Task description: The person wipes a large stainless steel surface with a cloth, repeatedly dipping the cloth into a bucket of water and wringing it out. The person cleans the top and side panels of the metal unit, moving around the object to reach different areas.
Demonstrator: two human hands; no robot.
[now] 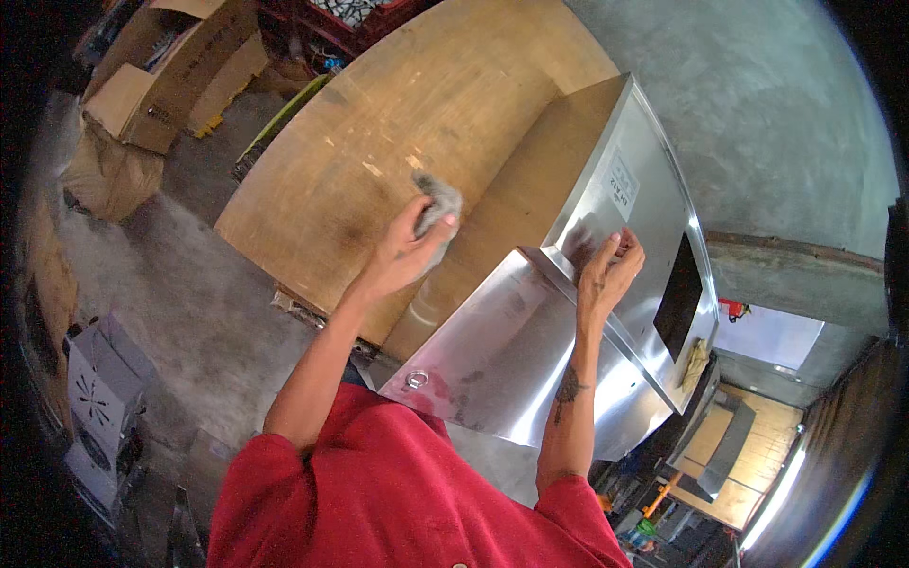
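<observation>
My left hand (402, 248) is closed round a crumpled grey rag (443, 204), held above the wooden tabletop. Beside it stands a large shiny sheet-metal box (492, 336), tilted in the view, with a flanged edge, a round hole near its lower corner and a dark rectangular cutout (679, 298). Over the box's upper panel, near a pale label (620, 182), is my right hand (609, 275). Its fingers are curled in toward the thumb, and whatever they may hold is hidden. I cannot tell whether that hand touches the metal.
The worn wooden table (379, 142) carries the box. Open cardboard boxes (166, 90) and a red crate (350, 24) lie beyond it at the far left. A grey carton (104, 379) sits on the concrete floor at left. Another wooden board (748, 445) lies at right.
</observation>
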